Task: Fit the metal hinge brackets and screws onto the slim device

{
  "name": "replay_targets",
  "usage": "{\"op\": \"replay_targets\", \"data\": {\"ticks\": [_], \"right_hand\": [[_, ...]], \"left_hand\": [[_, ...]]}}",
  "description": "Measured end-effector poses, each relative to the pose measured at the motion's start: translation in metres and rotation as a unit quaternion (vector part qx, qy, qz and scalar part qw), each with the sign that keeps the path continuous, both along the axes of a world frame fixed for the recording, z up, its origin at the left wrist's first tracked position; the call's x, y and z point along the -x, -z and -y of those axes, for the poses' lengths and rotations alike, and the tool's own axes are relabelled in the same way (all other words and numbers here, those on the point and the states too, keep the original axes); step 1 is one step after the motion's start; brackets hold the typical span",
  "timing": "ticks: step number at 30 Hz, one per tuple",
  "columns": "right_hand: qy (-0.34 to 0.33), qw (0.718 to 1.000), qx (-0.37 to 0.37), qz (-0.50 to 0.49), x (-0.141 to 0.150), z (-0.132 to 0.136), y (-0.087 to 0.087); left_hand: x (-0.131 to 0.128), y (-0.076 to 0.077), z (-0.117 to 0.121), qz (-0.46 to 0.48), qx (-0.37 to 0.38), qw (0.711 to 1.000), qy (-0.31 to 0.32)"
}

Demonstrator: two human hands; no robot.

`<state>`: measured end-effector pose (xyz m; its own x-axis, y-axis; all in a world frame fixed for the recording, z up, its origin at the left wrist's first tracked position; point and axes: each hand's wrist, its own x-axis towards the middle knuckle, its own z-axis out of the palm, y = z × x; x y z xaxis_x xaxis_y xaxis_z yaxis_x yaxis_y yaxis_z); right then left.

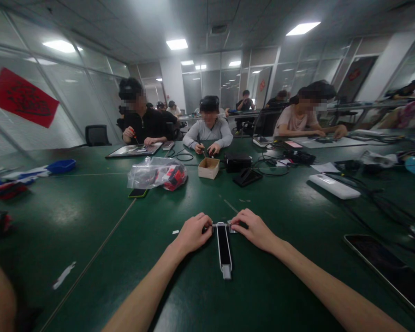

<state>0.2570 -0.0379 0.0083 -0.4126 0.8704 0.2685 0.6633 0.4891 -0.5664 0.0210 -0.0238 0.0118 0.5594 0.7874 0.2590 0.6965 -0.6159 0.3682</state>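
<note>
Green surface (197, 299) carries a slim, white-framed black device (224, 246), lying between the forearms. Left hand (194, 234) and right hand (255, 229) are narrowed to a pinch on opposite ends of a thin crosspiece (221, 224) at its far end, their exact grip too small to tell. Uneven pressure could twist the device or slip the crosspiece from the fingertips, with nothing else visibly bracing it.

Single head view — facing forward, slightly down from wearer's head; green table (283, 203) close, glass partitions (200, 85) far.
</note>
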Motion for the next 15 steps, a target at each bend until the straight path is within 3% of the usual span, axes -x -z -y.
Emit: {"op": "replay_targets", "data": {"ticks": [15], "right_hand": [[-0.021, 0.999, -0.032, 0.036, 0.0004, -0.0008, 0.0006]], "left_hand": [[0.0008, 0.0019, -0.0003, 0.001, -0.009, 1.000, -0.001]]}}
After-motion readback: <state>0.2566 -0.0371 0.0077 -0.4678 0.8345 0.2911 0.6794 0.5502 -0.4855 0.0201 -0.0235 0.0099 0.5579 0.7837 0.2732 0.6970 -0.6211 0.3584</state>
